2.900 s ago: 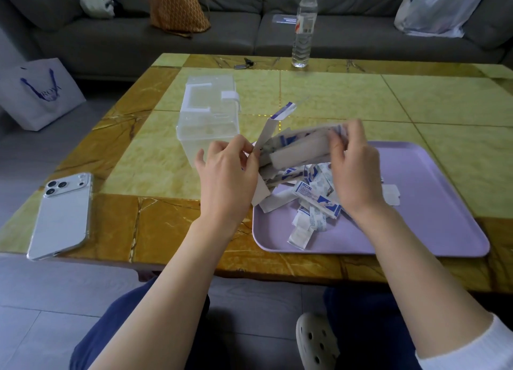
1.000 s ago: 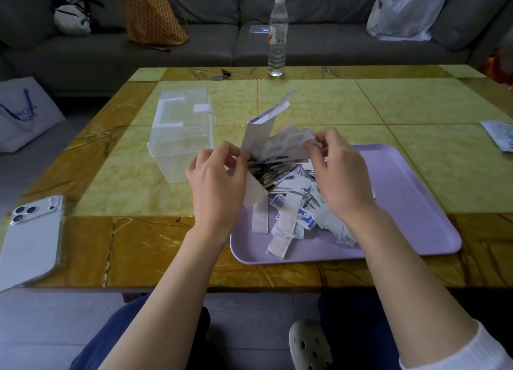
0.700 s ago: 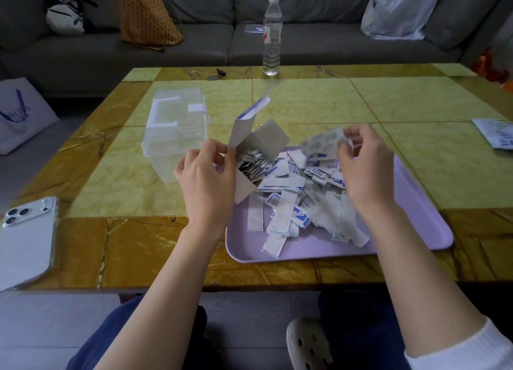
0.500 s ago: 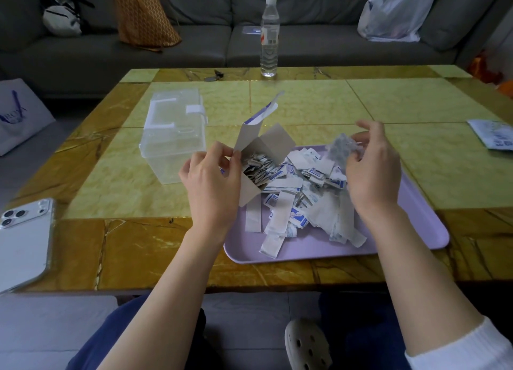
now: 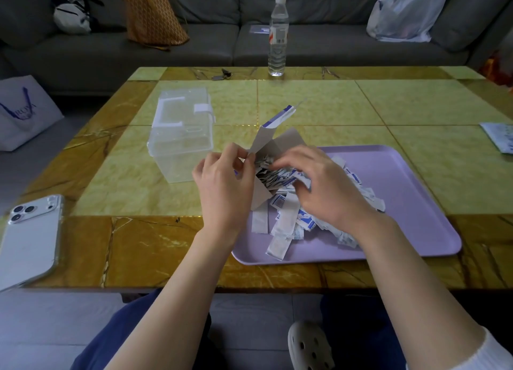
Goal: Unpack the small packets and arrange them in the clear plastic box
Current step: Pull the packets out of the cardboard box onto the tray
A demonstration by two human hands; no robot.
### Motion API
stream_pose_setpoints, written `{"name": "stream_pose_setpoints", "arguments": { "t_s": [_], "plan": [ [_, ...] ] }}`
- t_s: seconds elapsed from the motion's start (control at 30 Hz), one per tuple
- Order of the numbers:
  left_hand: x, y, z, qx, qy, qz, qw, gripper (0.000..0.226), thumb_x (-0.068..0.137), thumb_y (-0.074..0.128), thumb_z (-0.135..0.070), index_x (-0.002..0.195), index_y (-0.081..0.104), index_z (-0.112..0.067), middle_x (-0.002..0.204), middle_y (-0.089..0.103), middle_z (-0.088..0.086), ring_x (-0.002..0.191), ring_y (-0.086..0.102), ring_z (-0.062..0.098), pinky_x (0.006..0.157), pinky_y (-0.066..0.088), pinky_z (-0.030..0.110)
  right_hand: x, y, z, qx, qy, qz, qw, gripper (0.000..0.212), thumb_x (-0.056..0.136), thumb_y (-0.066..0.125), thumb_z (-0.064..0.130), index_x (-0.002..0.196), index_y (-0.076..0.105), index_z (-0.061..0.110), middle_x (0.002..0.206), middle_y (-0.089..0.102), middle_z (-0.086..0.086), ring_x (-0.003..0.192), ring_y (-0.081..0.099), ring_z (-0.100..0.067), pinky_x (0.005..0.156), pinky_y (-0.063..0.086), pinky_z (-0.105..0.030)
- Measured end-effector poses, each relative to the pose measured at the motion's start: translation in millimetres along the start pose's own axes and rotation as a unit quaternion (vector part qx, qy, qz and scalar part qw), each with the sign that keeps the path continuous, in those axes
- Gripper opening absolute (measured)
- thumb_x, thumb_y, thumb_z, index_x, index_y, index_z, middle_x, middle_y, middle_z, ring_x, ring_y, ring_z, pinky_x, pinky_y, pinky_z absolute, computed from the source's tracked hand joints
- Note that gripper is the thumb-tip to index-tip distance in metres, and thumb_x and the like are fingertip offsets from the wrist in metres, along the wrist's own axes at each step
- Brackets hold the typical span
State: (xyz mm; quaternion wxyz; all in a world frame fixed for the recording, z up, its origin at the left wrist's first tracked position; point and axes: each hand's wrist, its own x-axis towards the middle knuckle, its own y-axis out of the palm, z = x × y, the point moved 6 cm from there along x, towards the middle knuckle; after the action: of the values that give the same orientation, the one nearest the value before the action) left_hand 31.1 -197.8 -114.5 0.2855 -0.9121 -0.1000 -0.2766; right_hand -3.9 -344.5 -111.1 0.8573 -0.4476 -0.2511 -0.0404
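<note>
Left hand (image 5: 224, 186): pinches the carton (image 5: 273, 144).
Right hand (image 5: 330, 189): fingers curl around packets (image 5: 274, 175) at carton mouth, above tray (image 5: 402, 203).

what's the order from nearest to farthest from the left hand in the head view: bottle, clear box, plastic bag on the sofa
1. clear box, on the table just left of the left hand, which holds the carton.
2. bottle, upright at the table's far edge.
3. plastic bag, on the sofa beyond the table, far right.
</note>
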Motion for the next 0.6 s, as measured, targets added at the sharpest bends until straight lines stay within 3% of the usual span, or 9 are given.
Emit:
{"name": "stream_pose_setpoints", "arguments": {
  "t_s": [0.07, 0.17, 0.3, 0.47, 0.6],
  "plan": [
    [0, 0, -1, -0.010, 0.000, 0.003, 1.000, 0.015, 0.087, 0.055, -0.026, 0.079, 0.058, -0.013, 0.066, 0.054, -0.005, 0.072, 0.047, 0.017, 0.081, 0.041, 0.045, 1, 10, 2, -0.003, -0.002, 0.036, 0.999, 0.040, 0.074, 0.058, -0.007, 0.104, 0.065, 0.019, 0.107, 0.059, 0.010, 0.106, 0.054, -0.012, 0.087, 0.049, -0.032],
    [-2, 3, -5, -0.022, 0.008, 0.015, 1.000, 0.014, 0.086, 0.056, -0.025, 0.078, 0.058, -0.014, 0.064, 0.050, -0.009, 0.071, 0.048, 0.017, 0.079, 0.044, 0.048, 2, 15, 5, -0.013, 0.006, 0.023, 1.000, 0.019, 0.085, 0.058, 0.009, 0.101, 0.066, 0.018, 0.100, 0.062, 0.007, 0.096, 0.058, -0.017, 0.074, 0.050, -0.039],
    [-6, 6, -9, -0.019, 0.023, 0.025, 0.999, 0.010, 0.087, 0.059, -0.020, 0.079, 0.059, -0.013, 0.063, 0.045, -0.014, 0.069, 0.046, 0.016, 0.078, 0.043, 0.044, 4, 16, 8, -0.037, 0.017, -0.013, 0.999, 0.024, 0.087, 0.058, 0.013, 0.110, 0.059, 0.021, 0.104, 0.063, 0.004, 0.086, 0.061, -0.024, 0.063, 0.051, -0.041],
    [-6, 7, -7, -0.014, 0.025, 0.029, 0.999, 0.011, 0.089, 0.060, -0.020, 0.080, 0.058, -0.014, 0.063, 0.046, -0.014, 0.070, 0.044, 0.013, 0.079, 0.039, 0.037, 3, 20, 12, -0.094, 0.011, -0.045, 0.994, 0.035, 0.072, 0.070, 0.007, 0.104, 0.064, 0.019, 0.079, 0.066, -0.002, 0.069, 0.062, -0.028, 0.051, 0.042, -0.028],
    [-7, 7, -10, 0.038, 0.051, 0.013, 0.998, 0.011, 0.088, 0.059, -0.021, 0.079, 0.057, -0.015, 0.060, 0.037, -0.020, 0.067, 0.039, 0.009, 0.080, 0.031, 0.029, 3, 17, 12, -0.112, 0.014, -0.093, 0.989, 0.017, 0.072, 0.063, 0.019, 0.088, 0.071, 0.021, 0.075, 0.069, 0.001, 0.065, 0.063, -0.026, 0.052, 0.032, -0.019]
  ]
}}
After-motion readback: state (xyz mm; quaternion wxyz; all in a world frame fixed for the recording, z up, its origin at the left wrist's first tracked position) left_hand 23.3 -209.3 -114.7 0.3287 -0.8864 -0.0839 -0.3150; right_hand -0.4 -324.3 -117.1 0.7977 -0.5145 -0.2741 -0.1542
